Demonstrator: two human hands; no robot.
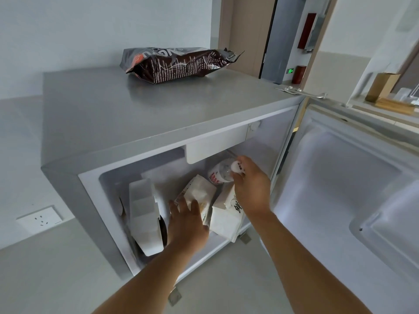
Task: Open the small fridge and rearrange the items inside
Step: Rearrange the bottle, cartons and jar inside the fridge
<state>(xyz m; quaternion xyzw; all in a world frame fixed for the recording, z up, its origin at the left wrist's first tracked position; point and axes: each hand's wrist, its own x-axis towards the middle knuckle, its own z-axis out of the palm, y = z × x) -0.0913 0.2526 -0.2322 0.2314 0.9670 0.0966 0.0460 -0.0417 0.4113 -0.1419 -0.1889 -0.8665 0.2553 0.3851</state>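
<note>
The small grey fridge (145,114) stands with its door (340,189) swung wide to the right. Inside, a plastic bottle with a red-and-white label (218,174) stands at the back right, and my right hand (251,184) is closed around its white cap end. Two white paper packages sit in the middle: one (199,191) under the spread fingers of my left hand (187,220), another with black print (226,216) right of it. A white plastic tray (145,214) leans upright at the left.
A dark foil snack bag (179,63) lies on the fridge top. A wall socket (39,219) sits low on the left wall. Behind the door are a cardboard box (382,87) on a ledge and an open doorway (283,37).
</note>
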